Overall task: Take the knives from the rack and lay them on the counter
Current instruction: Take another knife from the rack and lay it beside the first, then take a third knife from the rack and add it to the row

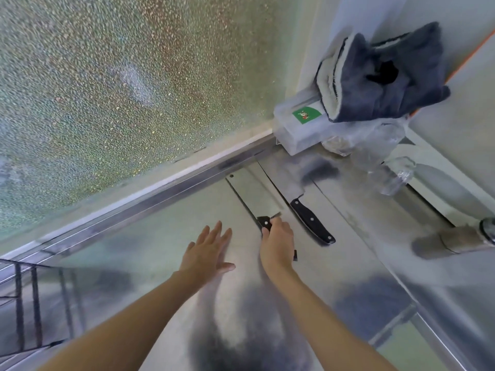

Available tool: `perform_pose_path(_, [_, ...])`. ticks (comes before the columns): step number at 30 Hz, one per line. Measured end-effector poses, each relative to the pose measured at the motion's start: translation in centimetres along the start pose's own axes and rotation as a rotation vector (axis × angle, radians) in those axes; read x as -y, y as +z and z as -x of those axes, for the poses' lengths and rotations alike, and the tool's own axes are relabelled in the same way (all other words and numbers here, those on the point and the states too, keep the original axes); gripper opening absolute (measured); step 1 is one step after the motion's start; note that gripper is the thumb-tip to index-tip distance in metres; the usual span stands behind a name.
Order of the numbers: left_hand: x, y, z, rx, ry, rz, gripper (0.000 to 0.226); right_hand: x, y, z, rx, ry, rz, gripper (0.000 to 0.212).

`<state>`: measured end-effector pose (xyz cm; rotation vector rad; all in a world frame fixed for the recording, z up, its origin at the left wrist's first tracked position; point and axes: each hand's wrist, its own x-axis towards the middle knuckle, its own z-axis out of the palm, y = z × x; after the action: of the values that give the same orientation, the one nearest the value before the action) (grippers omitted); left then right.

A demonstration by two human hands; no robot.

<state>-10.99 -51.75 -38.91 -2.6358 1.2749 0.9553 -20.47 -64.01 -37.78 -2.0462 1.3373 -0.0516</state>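
Observation:
Two cleavers lie side by side on the steel counter (166,236), blades pointing toward the frosted window. The right cleaver (284,180) rests free, its black riveted handle (312,222) untouched. My right hand (277,245) is shut around the black handle of the left cleaver (251,191), whose broad blade lies flat on the counter. My left hand (207,250) hovers flat just left of it, fingers spread, holding nothing. A black wire rack (26,298) shows at the lower left edge; its contents are hidden.
A clear plastic box (300,129) with a green label sits in the back corner, a grey cloth (383,76) draped over it. Crumpled clear plastic (380,145) lies beside it. A cylindrical roll (455,239) lies at the right. The counter's edge (439,341) runs along the right.

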Motion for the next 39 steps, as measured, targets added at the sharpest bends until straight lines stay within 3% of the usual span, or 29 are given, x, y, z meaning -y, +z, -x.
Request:
perform_pose_path(11, [0.2,0.4,-0.2,-0.013,0.003,0.006,0.086,0.3,1.0,-0.7,-0.049,-0.043,0.041,0.022])
perform_pose_path(26, [0.4,0.1,-0.3,-0.027,0.007,0.066,0.086,-0.2,0.8,-1.0,-0.048,-0.105,0.270,0.032])
perform_pose_path(32, [1.7,-4.8,3.3,-0.268,-0.043,0.354,0.064,3.2,-2.9,0.8,0.117,-0.270,0.031,0.053])
perform_pose_path(39, [7.0,-11.5,13.3,-0.524,-0.112,0.509,0.061,15.2,-4.6,6.8,0.178,-0.553,-0.001,0.049])
